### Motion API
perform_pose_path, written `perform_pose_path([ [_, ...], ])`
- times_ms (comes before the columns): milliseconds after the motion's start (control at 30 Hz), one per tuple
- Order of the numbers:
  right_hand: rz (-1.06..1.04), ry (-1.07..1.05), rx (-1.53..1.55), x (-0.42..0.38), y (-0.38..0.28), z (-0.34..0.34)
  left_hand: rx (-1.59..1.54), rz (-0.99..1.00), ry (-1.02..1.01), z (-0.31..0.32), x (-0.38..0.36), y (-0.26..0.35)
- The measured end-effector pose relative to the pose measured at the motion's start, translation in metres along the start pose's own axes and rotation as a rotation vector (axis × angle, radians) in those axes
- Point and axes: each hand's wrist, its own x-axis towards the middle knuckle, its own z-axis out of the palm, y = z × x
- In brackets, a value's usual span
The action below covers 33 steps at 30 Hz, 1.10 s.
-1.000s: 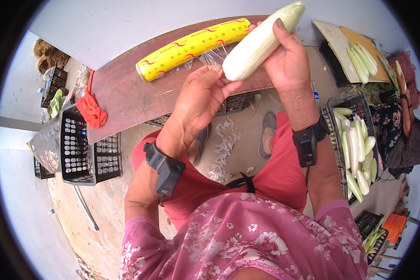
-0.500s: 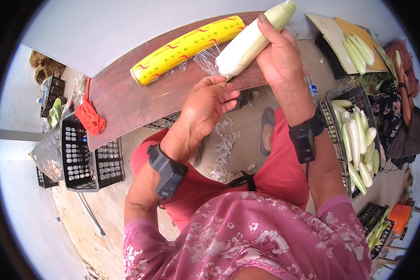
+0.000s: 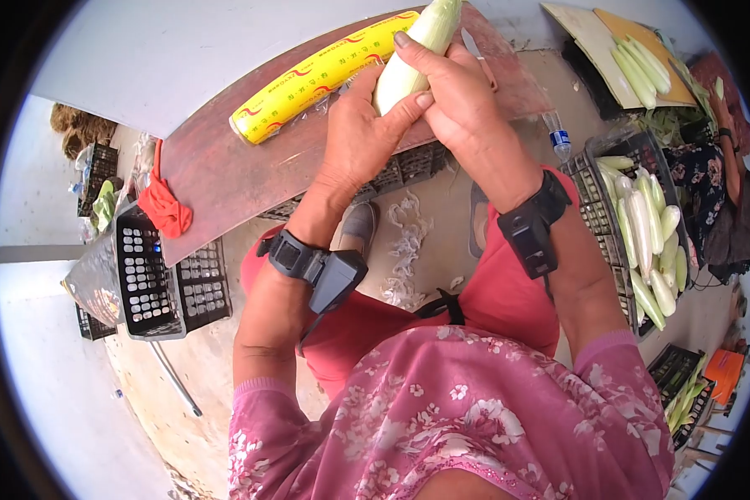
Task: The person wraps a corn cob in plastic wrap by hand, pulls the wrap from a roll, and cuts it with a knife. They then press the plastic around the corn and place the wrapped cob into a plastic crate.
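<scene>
A pale green ear of corn in its husk [image 3: 423,52] is tilted over the brown table [image 3: 225,175]. My right hand [image 3: 468,104] is wrapped round its side, thumb across the front. My left hand [image 3: 360,133] closes round the lower end, its fingers partly hidden behind the ear. Just left of the ear lies a thick yellow printed roll of cling film [image 3: 325,75], with some clear film along its lower edge. Right of my right hand, a knife [image 3: 478,57] rests on the table, partly covered by the hand.
A black crate [image 3: 602,242] of corn ears [image 3: 646,221] stands at my right, near a water bottle [image 3: 560,140]. More ears [image 3: 642,71] lie on a board. Another person's arm [image 3: 727,146] is at far right. Red cloth [image 3: 165,208] hangs over the table edge above a black crate [image 3: 150,279].
The ear has moved left and is held more upright. My left hand has gone from touching its tip with spread fingers to gripping its lower end. The knife has come into view.
</scene>
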Motion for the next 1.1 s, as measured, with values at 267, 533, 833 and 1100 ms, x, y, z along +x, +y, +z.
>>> perform_pose_path([
  [267, 0.019, -0.019, 0.003, 0.006, -0.01, -0.008, -0.354, -0.315, -0.132, 0.0, -0.014, 0.006],
  [533, 0.234, -0.13, 0.091, 0.003, -0.028, -0.006, -0.701, -0.422, -0.101, -0.015, -0.02, 0.012],
  [833, 0.042, -0.118, 0.04, 0.007, -0.035, -0.007, -0.79, -0.356, -0.253, -0.022, -0.026, 0.028],
  [1100, -0.187, -0.234, -0.139, -0.005, -0.046, 0.003, -0.716, -0.519, -0.445, -0.018, -0.033, 0.022],
])
